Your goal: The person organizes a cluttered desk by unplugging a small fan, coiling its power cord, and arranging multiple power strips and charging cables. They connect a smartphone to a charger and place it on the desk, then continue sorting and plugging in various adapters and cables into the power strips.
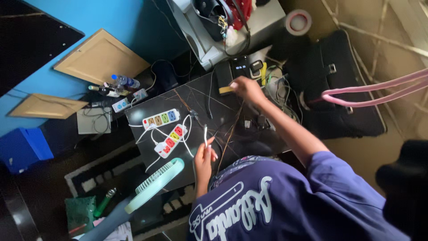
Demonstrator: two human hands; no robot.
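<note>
Hands: left (204, 157) pinches white cable (205, 134); 2 power strips (161, 119) beside.

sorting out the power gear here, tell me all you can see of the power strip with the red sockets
The power strip is a white plastic bar with a row of coloured sockets, mostly red with a yellow one. It lies flat and slanted on the dark glossy table, just below a second strip with orange, green and blue sockets. White cable loops around it. Neither hand touches it; the left hand is nearest.

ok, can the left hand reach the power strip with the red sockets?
Probably yes: the power strip lies close beside the left hand, nothing bulky between, though that hand already pinches a white cable.
</note>
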